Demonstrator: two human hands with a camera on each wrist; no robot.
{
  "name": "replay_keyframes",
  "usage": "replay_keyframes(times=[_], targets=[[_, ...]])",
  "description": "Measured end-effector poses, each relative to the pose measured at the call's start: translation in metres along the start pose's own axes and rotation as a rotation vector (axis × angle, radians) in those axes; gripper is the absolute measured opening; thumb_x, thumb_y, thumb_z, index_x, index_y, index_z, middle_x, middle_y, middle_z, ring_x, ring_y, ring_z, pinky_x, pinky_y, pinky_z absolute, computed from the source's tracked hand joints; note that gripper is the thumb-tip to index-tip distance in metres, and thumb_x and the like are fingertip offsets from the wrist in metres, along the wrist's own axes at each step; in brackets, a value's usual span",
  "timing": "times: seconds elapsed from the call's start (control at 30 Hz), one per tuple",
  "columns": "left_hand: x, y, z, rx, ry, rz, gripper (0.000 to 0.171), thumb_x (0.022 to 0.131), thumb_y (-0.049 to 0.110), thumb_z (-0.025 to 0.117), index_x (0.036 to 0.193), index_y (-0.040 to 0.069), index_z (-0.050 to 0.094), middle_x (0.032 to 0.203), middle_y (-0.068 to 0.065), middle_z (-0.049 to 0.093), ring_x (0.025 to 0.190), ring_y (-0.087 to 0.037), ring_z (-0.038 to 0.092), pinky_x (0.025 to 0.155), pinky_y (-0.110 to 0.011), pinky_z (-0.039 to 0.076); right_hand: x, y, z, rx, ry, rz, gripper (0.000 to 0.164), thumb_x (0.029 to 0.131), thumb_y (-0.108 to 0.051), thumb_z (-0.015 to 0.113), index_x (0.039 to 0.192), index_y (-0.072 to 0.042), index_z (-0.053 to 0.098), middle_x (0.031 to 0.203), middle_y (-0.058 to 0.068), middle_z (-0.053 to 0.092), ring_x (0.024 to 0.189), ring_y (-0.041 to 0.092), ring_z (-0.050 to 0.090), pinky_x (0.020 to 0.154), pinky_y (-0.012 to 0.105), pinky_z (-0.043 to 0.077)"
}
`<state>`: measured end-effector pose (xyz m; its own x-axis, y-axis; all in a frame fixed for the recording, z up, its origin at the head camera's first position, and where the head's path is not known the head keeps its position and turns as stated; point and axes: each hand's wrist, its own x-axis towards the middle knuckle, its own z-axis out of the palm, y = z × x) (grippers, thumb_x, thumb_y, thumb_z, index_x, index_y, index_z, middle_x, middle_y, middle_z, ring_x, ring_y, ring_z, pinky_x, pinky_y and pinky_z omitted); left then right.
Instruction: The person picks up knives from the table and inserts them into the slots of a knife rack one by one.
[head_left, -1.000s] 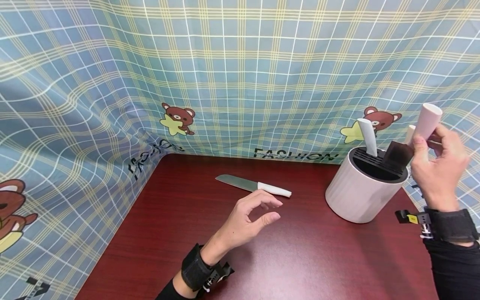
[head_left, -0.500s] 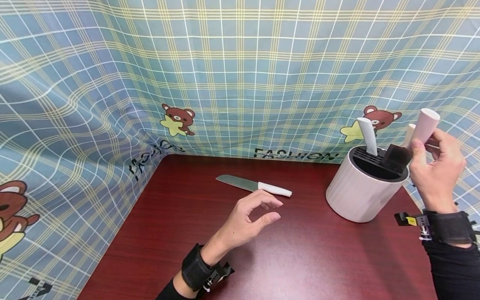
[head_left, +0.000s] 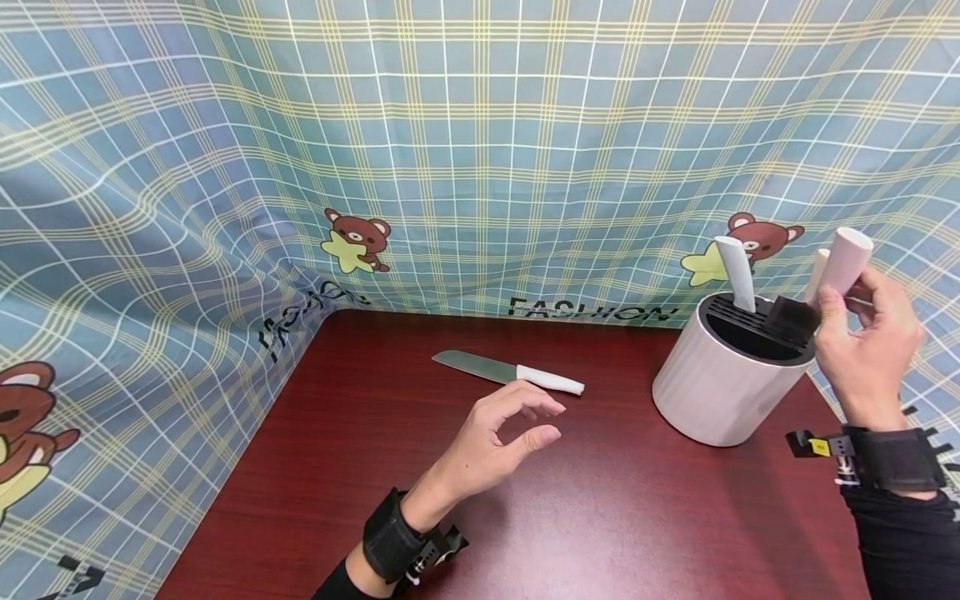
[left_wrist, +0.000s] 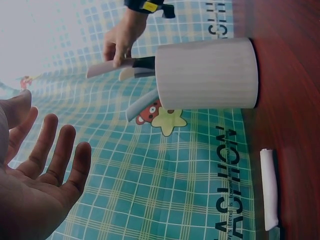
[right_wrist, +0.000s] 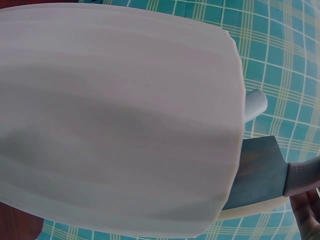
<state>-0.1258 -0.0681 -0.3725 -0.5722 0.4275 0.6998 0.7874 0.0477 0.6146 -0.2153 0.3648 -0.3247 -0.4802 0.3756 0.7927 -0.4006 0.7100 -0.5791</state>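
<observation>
My right hand [head_left: 872,346] grips the pale handle of a wide-bladed kitchen knife [head_left: 846,260] above the right side of the white knife holder [head_left: 720,396]. Its broad blade [right_wrist: 260,172] stands partly inside the holder's black slotted top; the lower part is hidden. Over the middle of the table my left hand [head_left: 495,442] hovers with relaxed, bent fingers and nothing in them. Just beyond it a second knife [head_left: 547,379] lies flat, its white handle to the right and its grey blade to the left.
Two other handles rise from the holder: a white one [head_left: 735,271] at the left and a cream one [head_left: 819,271] behind the gripped knife. A plaid cloth [head_left: 480,167] with bear prints hangs along the back and sides of the dark red table [head_left: 360,450].
My right hand has moved down and slightly left, and the wide-bladed knife has sunk further into the holder. The left hand has kept its place.
</observation>
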Motion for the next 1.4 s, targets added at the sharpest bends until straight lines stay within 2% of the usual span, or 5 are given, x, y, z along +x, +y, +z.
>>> replay_keyframes(times=[0.3, 0.77, 1.23, 1.4], targets=[[-0.001, 0.001, -0.001, 0.003, 0.006, -0.01, 0.025, 0.092, 0.008, 0.072, 0.116, 0.011, 0.068, 0.107, -0.004, 0.07, 0.099, -0.013, 0.064, 0.085, -0.03, 0.058, -0.003, 0.005, 0.002, -0.009, 0.0, -0.009, 0.034, 0.093, -0.011, 0.065, 0.125, -0.022, 0.071, 0.104, -0.036, 0.054, 0.099, -0.016, 0.057, 0.09, 0.003, 0.048], [-0.003, 0.002, -0.002, 0.006, 0.009, -0.019, 0.026, 0.091, 0.007, 0.073, 0.117, 0.011, 0.068, 0.108, -0.004, 0.07, 0.1, -0.013, 0.064, 0.085, -0.03, 0.057, -0.012, 0.015, 0.003, -0.039, -0.029, 0.042, 0.035, 0.094, -0.008, 0.063, 0.124, -0.022, 0.071, 0.102, -0.037, 0.053, 0.099, -0.015, 0.055, 0.092, 0.005, 0.049], [-0.004, 0.002, -0.002, 0.005, 0.007, -0.027, 0.025, 0.091, 0.007, 0.073, 0.116, 0.011, 0.069, 0.107, -0.004, 0.07, 0.099, -0.013, 0.063, 0.085, -0.029, 0.057, -0.019, 0.024, 0.001, 0.011, -0.043, 0.045, 0.036, 0.093, -0.009, 0.065, 0.124, -0.024, 0.07, 0.104, -0.035, 0.055, 0.097, -0.013, 0.058, 0.089, 0.004, 0.049], [-0.004, 0.002, -0.001, 0.001, 0.003, -0.034, 0.025, 0.092, 0.008, 0.072, 0.117, 0.011, 0.069, 0.108, -0.004, 0.07, 0.101, -0.017, 0.064, 0.086, -0.029, 0.057, -0.021, 0.027, 0.001, 0.017, -0.048, 0.07, 0.036, 0.092, -0.007, 0.066, 0.123, -0.023, 0.071, 0.103, -0.034, 0.056, 0.096, -0.012, 0.059, 0.087, 0.003, 0.049]])
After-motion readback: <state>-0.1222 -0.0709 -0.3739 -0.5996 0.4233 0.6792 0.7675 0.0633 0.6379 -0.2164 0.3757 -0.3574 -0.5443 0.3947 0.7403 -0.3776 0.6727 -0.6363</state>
